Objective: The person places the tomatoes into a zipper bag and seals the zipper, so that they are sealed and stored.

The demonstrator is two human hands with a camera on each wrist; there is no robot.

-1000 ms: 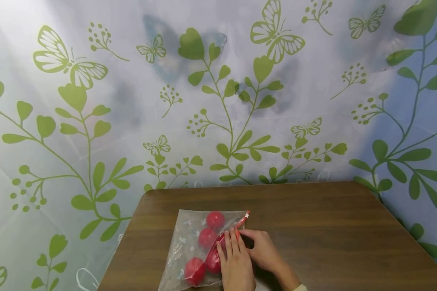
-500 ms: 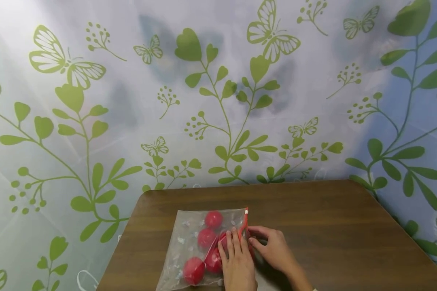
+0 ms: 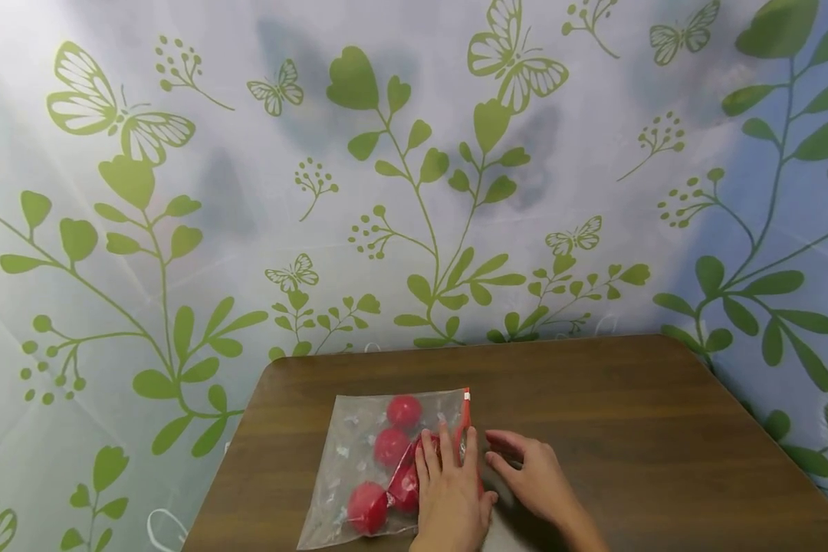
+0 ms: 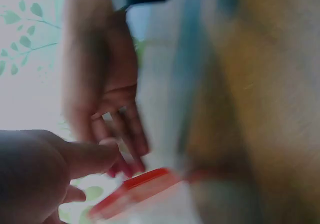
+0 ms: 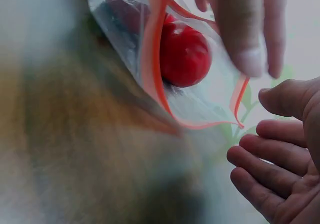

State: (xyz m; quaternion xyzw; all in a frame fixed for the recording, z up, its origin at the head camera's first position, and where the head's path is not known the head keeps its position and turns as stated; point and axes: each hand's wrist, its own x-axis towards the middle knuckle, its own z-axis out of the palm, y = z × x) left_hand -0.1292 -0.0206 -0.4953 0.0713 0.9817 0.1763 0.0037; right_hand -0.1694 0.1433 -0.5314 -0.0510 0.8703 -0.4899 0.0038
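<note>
A clear zip bag (image 3: 341, 460) lies flat on the table with several red balls (image 3: 368, 507) inside. Its red zip strip (image 3: 465, 414) runs along the right side, and a small white slider (image 3: 466, 396) sits at the far corner. Over the right part of the bag rests my left hand (image 3: 450, 494), fingers straight and spread, partly covering the balls there. My right hand (image 3: 541, 479) is just right of the zip edge, fingers loosely bent around nothing. In the right wrist view the bag's mouth gapes, and a glossy red ball (image 5: 185, 57) shows within it.
The brown wooden table (image 3: 635, 414) extends behind and to the right of the bag. Behind it hangs a pale curtain (image 3: 414, 192) printed with green leaves and butterflies. A thin white loop (image 3: 165, 527) shows left of the table.
My right hand has let go of the zip edge and drawn back to the right. The strip has swung straighter at the bag's side. My left hand's fingers have spread.
</note>
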